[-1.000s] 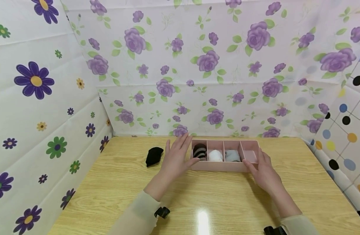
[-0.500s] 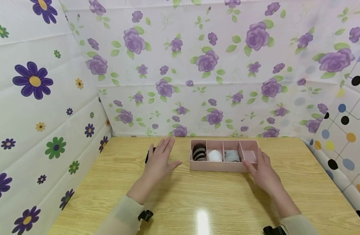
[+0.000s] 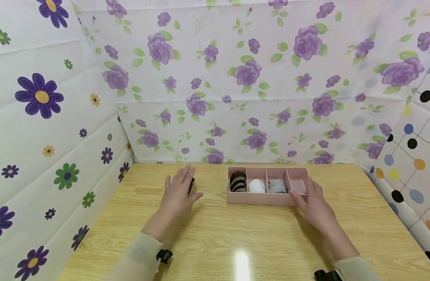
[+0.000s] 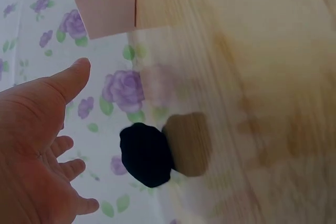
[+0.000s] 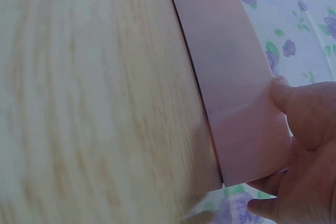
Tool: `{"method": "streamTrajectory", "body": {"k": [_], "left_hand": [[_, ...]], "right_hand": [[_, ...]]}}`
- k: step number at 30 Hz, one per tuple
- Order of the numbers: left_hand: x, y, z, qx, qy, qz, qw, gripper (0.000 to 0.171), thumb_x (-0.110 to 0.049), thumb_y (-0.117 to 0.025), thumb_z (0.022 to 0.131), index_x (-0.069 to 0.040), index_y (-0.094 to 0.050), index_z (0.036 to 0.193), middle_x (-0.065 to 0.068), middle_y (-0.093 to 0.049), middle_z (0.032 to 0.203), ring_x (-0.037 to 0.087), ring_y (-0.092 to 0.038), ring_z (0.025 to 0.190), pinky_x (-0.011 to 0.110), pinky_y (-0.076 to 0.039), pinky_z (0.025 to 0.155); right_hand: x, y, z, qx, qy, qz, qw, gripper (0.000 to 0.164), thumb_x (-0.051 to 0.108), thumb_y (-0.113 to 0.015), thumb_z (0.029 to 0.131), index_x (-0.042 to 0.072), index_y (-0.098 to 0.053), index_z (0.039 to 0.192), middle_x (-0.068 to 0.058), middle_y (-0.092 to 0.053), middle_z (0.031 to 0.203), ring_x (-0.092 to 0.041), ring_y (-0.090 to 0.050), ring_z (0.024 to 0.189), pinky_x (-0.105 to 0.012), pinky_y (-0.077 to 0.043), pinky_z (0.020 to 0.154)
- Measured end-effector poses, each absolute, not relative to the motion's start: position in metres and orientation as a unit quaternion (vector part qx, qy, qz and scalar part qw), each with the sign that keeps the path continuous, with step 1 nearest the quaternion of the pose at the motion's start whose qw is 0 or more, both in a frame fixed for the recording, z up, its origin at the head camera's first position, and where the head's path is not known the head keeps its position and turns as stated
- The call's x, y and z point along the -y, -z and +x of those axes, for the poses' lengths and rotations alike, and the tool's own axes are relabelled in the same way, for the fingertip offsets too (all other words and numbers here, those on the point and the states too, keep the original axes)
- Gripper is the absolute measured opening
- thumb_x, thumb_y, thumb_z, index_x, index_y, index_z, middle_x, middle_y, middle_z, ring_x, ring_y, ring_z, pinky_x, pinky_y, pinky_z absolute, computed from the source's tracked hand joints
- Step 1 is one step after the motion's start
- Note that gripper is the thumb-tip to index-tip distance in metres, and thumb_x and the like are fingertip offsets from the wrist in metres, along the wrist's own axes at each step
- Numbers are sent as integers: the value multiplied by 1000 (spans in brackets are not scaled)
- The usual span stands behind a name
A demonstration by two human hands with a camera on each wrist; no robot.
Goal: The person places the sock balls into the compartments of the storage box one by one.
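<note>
A pink divided storage box (image 3: 264,198) stands at the back of the table. From left to right it holds a striped rolled sock (image 3: 238,182), a white rolled sock (image 3: 256,186) and a grey folded sock (image 3: 277,186); its rightmost compartment is bare. My right hand (image 3: 317,207) grips the box's right end, thumb at the front rim and fingers along the end wall. Left of the box, my left hand (image 3: 176,197) hovers with spread fingers over a black balled sock (image 4: 146,155). In the head view that hand hides most of the black sock; the left wrist view shows a gap between them.
The wooden table (image 3: 215,234) runs back to a floral cloth wall (image 3: 229,86). Patterned cloth also closes in the left and right sides. A bright reflection shows near the table's front.
My left hand has moved left, away from the box's left end, to over the black sock, fingers still spread. My right hand keeps its hold on the box.
</note>
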State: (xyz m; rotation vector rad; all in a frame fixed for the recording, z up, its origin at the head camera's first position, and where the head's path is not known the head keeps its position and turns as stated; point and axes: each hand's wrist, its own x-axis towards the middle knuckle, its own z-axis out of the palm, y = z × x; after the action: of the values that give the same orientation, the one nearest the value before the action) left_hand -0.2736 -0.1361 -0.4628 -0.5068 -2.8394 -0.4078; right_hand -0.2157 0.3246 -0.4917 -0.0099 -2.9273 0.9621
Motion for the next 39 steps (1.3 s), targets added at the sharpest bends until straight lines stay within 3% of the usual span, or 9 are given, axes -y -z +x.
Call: {"method": "streamTrajectory", "body": {"k": [26, 39], "left_hand": [[182, 485, -297, 979, 125, -150, 51, 95, -46, -80, 104, -6, -30, 175, 20, -27, 179, 46, -27, 163, 80, -23, 123], [185, 486, -300, 979, 123, -157, 34, 91, -37, -80, 105, -1, -32, 173, 25, -36, 174, 47, -43, 155, 74, -31, 123]], "right_hand": [[-323, 490, -215, 949, -313, -5, 33, 105, 64, -41, 115, -7, 14, 170, -45, -9, 171, -66, -49, 138, -79, -45, 104], [-324, 490, -216, 948, -316, -6, 31, 106, 66, -40, 115, -7, 13, 170, -45, -9, 171, -67, -47, 139, -79, -45, 104]]}}
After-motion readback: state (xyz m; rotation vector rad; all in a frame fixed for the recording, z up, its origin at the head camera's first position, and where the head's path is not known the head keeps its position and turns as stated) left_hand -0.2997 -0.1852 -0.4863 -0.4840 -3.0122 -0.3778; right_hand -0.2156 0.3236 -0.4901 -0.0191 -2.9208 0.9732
